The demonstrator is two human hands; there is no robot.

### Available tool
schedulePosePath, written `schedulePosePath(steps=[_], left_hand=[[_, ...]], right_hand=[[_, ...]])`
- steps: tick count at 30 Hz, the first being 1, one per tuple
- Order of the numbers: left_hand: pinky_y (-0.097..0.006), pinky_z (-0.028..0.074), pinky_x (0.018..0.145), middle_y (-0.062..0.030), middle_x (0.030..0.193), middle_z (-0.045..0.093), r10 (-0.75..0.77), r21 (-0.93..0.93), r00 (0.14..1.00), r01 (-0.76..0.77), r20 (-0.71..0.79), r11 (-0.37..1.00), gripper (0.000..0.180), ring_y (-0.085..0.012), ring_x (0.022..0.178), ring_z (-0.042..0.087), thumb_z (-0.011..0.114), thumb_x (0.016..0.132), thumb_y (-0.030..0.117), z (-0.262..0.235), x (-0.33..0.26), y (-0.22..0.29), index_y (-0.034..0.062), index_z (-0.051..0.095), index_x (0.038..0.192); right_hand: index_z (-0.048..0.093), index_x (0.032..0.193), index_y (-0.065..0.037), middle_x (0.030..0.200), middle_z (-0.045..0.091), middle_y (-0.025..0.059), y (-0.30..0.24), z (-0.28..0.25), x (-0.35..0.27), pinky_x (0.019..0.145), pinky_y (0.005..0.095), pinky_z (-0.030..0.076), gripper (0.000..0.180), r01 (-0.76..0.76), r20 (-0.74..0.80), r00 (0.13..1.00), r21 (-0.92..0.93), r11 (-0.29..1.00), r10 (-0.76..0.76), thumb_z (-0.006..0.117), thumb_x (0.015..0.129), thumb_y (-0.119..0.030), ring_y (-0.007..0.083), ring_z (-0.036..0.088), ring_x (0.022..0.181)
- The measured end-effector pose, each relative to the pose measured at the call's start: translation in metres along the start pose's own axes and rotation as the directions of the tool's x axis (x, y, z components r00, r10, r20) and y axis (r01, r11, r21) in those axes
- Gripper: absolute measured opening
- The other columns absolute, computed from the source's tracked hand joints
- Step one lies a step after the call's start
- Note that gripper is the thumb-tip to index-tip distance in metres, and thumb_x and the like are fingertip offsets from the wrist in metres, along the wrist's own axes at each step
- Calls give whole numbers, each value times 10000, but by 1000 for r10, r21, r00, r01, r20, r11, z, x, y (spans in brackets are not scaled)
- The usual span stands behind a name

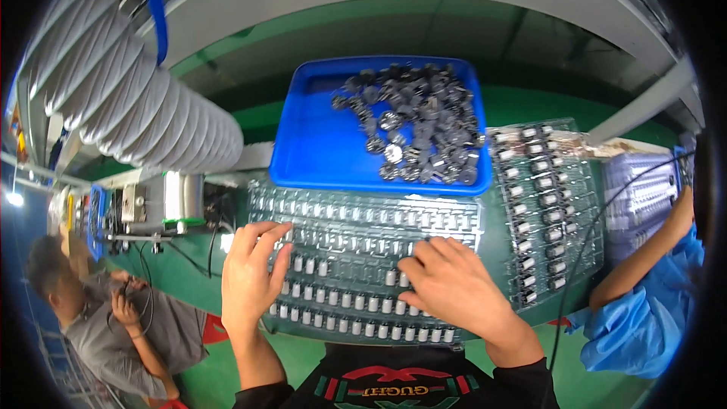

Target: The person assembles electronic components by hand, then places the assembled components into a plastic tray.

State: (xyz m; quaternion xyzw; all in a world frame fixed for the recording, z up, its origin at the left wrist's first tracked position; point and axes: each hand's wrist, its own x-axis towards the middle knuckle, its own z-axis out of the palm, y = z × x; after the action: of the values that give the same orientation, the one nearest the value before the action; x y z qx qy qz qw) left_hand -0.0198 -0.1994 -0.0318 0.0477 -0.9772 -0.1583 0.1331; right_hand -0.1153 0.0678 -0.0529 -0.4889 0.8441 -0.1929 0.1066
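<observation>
Left hand (254, 276) is over the left end of the clear tray (356, 270) at the worktop (496, 248) front edge, thumb and fingertips apart; right hand (454, 284) curls over that tray's small cylinders (372, 304), can't tell if pinched on one. Main risk, probably: a low knuckle or wrist drags across the rows and tips cylinders. Blue bin (314, 129) sits at the back edge, and a black cable (562, 310) crosses before the second tray (583, 242) at right, likely a snag for rightward reaches.
</observation>
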Motion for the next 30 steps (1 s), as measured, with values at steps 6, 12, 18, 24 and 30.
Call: schedulePosePath(steps=[6, 12, 18, 24, 30], left_hand=[[-409, 503, 834, -123, 1035, 644, 336, -30, 930, -336, 146, 942, 245, -315, 946, 615, 688, 817, 69, 16, 73, 32, 34, 662, 1059], [-402, 512, 791, -123, 964, 653, 362, 51, 903, -383, 232, 923, 237, -310, 895, 624, 699, 839, 172, 43, 102, 24, 25, 678, 1023], [-392, 523, 705, -108, 853, 619, 252, 80, 927, -284, 277, 955, 219, -298, 800, 626, 689, 862, 209, 44, 93, 26, 28, 686, 986], [-392, 526, 686, -101, 850, 612, 267, 120, 932, -302, 247, 946, 207, -292, 792, 626, 679, 868, 193, 46, 87, 24, 39, 683, 1005], [-418, 508, 657, -130, 840, 610, 203, 109, 942, -239, 267, 965, 194, -330, 773, 623, 678, 872, 176, 41, 82, 27, 27, 679, 995]], right_hand=[[610, 896, -85, 874, 501, 42, 9, 3, -8, 799, 354, 442, 345, 2, -88, 996, 43, 999, 2, 811, 699, -284, 221, 528, 892], [647, 852, -50, 858, 497, 60, 14, 9, -7, 751, 321, 422, 374, 51, -211, 977, 62, 997, -37, 827, 570, -218, 220, 515, 883], [620, 767, -53, 823, 473, 56, 16, 9, -8, 705, 312, 390, 281, 30, -269, 963, 20, 999, -24, 773, 558, -163, 215, 498, 848], [614, 771, -60, 834, 472, 59, 14, 8, -7, 719, 318, 391, 202, 24, -244, 970, -6, 1000, -24, 719, 612, -127, 216, 496, 846], [612, 795, -65, 845, 472, 63, 13, 7, -7, 722, 325, 391, 196, 10, -215, 977, 0, 1000, -10, 703, 630, -117, 215, 491, 840]])
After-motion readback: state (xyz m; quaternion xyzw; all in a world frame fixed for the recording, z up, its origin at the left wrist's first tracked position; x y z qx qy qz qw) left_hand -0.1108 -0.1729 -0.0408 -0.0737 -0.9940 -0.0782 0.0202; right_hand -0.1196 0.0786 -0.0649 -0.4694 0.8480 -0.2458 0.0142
